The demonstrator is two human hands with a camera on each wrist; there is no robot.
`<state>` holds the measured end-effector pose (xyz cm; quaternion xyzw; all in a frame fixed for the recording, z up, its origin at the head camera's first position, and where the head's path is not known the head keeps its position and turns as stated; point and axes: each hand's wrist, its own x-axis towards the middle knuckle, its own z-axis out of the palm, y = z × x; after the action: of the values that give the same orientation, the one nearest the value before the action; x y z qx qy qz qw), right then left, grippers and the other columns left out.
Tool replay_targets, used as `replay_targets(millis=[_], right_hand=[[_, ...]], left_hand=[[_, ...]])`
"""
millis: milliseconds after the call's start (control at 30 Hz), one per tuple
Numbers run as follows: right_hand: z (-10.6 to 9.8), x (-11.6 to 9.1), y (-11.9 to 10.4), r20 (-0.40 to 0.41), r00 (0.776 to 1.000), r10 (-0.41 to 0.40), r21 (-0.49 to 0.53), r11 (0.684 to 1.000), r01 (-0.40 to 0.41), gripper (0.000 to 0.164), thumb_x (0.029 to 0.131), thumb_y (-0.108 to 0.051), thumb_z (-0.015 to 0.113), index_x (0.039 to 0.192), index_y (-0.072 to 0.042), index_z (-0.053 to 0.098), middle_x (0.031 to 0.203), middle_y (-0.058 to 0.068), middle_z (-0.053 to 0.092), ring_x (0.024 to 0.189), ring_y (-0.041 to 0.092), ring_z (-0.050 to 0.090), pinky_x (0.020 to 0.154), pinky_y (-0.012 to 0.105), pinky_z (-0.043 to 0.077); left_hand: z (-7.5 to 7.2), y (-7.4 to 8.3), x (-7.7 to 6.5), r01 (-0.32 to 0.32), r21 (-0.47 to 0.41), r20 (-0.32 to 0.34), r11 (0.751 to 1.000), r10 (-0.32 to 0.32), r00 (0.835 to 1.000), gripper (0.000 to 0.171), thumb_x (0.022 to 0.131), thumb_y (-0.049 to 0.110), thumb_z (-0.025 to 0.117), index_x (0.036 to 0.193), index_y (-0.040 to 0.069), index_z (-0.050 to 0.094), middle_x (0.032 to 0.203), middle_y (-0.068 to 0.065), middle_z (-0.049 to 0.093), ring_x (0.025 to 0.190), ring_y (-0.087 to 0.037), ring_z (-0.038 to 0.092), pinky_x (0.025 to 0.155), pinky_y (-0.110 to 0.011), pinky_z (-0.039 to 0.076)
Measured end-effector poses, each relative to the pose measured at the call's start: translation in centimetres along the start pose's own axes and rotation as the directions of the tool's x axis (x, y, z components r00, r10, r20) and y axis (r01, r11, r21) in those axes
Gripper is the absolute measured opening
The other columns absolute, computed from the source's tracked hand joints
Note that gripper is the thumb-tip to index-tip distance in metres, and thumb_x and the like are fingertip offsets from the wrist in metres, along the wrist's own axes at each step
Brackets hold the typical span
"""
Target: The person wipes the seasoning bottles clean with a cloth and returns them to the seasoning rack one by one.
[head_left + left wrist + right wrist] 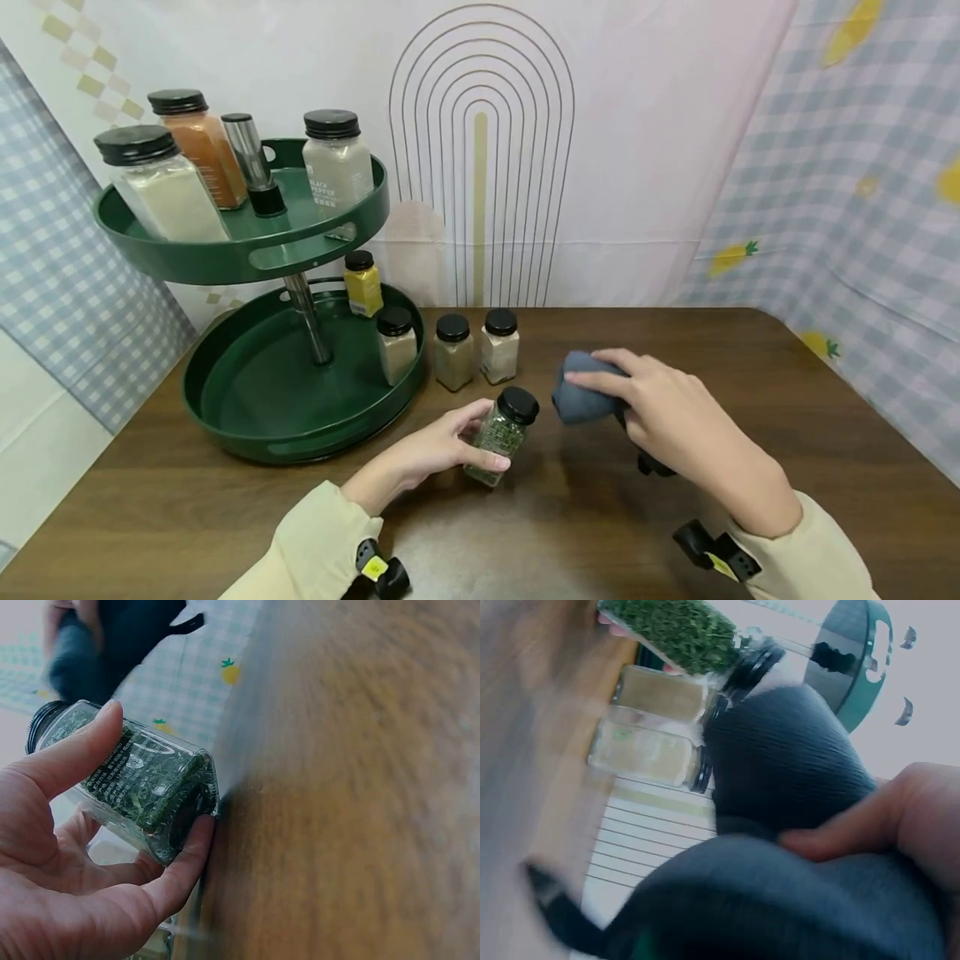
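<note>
My left hand (442, 446) grips a square glass jar of dried green herbs (501, 435) with a black lid, tilted to the right just over the table. In the left wrist view the thumb lies along one side of the herb jar (142, 780) and the fingers are behind and beneath it. My right hand (667, 408) pinches a folded blue-grey cloth (583, 390) to the right of the jar, apart from it in the head view. The cloth (780, 757) fills much of the right wrist view, and a dark strap hangs from it.
A green two-tier turntable (247, 433) stands at left. Its upper tray (202, 262) holds several jars and a steel grinder (251, 154); a yellow-filled jar (363, 287) and a pale one (396, 346) stand below. Two spice jars (453, 354) stand behind my left hand.
</note>
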<state>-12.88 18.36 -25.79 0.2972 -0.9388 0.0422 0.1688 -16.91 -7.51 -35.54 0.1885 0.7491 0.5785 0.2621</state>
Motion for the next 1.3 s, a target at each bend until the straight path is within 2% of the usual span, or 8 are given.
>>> replay_targets(millis=[67,167,300,400,533,767,1067,1300], right_hand=[[0.0,0.0,-0.3,-0.113,0.994,0.003,0.021,1.000,-0.001,0.066,0.071,0.012,0.062,0.124,-0.027,0.060,0.126,0.010,0.056,0.098,0.029,0.061,0.053,0.031,0.043],[0.5,0.3,-1.0,-0.250,0.968,-0.032,0.072,0.996,0.052,0.068,0.073,0.012,0.060,0.129,-0.026,0.056,0.129,0.010,0.054,0.103,0.028,0.059,0.059,0.033,0.047],[1.7,0.8,-2.2,-0.316,0.945,-0.086,0.122,0.984,0.131,0.069,0.073,0.013,0.060,0.131,-0.025,0.054,0.130,0.011,0.054,0.109,0.027,0.058,0.069,0.036,0.052],[2.7,0.9,-2.8,-0.295,0.950,-0.098,0.140,0.980,0.144,0.071,0.071,0.014,0.063,0.130,-0.025,0.055,0.129,0.011,0.054,0.109,0.028,0.059,0.069,0.037,0.053],[3.6,0.9,-3.0,-0.243,0.967,-0.080,0.141,0.983,0.116,0.070,0.072,0.013,0.064,0.129,-0.026,0.056,0.127,0.010,0.055,0.107,0.027,0.060,0.067,0.036,0.054],[3.6,0.8,-2.9,-0.217,0.975,-0.055,0.134,0.987,0.086,0.066,0.072,0.013,0.062,0.126,-0.026,0.058,0.125,0.007,0.056,0.104,0.025,0.061,0.065,0.035,0.053],[3.4,0.8,-2.7,-0.195,0.980,-0.033,0.138,0.989,0.061,0.063,0.072,0.013,0.061,0.124,-0.024,0.060,0.124,0.008,0.057,0.102,0.025,0.062,0.063,0.035,0.051],[3.4,0.6,-2.3,-0.186,0.982,-0.018,0.121,0.992,0.041,0.062,0.071,0.014,0.060,0.122,-0.022,0.061,0.121,0.007,0.058,0.095,0.025,0.063,0.057,0.030,0.046]], left_hand=[[0.0,0.0,0.0,-0.001,0.002,0.000,1.000,0.001,1.000,0.059,0.080,0.016,0.073,0.132,0.018,0.046,0.117,-0.008,0.056,0.112,-0.023,0.047,0.089,-0.038,0.044],[-0.1,0.0,0.0,0.007,0.002,-0.003,1.000,-0.007,1.000,0.061,0.080,0.016,0.073,0.133,0.017,0.044,0.118,-0.009,0.056,0.113,-0.024,0.047,0.090,-0.040,0.043],[-0.2,0.1,0.0,0.036,0.003,-0.015,0.999,-0.036,0.999,0.067,0.080,0.018,0.073,0.138,0.016,0.039,0.128,-0.013,0.051,0.121,-0.028,0.044,0.097,-0.048,0.040],[-0.3,0.1,-0.1,0.049,0.006,-0.023,0.999,-0.048,0.999,0.071,0.080,0.019,0.073,0.141,0.016,0.036,0.135,-0.014,0.047,0.127,-0.031,0.038,0.101,-0.054,0.034],[-0.2,0.1,-0.1,0.042,0.013,-0.023,0.999,-0.042,0.999,0.072,0.080,0.019,0.073,0.141,0.016,0.036,0.135,-0.012,0.047,0.128,-0.031,0.037,0.102,-0.055,0.033],[-0.1,0.2,-0.1,0.056,0.016,-0.028,0.998,-0.055,0.998,0.072,0.080,0.020,0.073,0.141,0.017,0.036,0.137,-0.011,0.046,0.129,-0.031,0.035,0.102,-0.056,0.032],[0.0,0.3,0.0,0.054,0.016,-0.018,0.998,-0.054,0.998,0.068,0.080,0.019,0.073,0.139,0.020,0.039,0.126,-0.010,0.053,0.119,-0.027,0.044,0.098,-0.051,0.038],[0.1,0.3,0.2,0.041,0.020,-0.008,0.999,-0.040,0.999,0.065,0.080,0.019,0.073,0.137,0.018,0.041,0.120,-0.010,0.055,0.114,-0.025,0.047,0.095,-0.046,0.040]])
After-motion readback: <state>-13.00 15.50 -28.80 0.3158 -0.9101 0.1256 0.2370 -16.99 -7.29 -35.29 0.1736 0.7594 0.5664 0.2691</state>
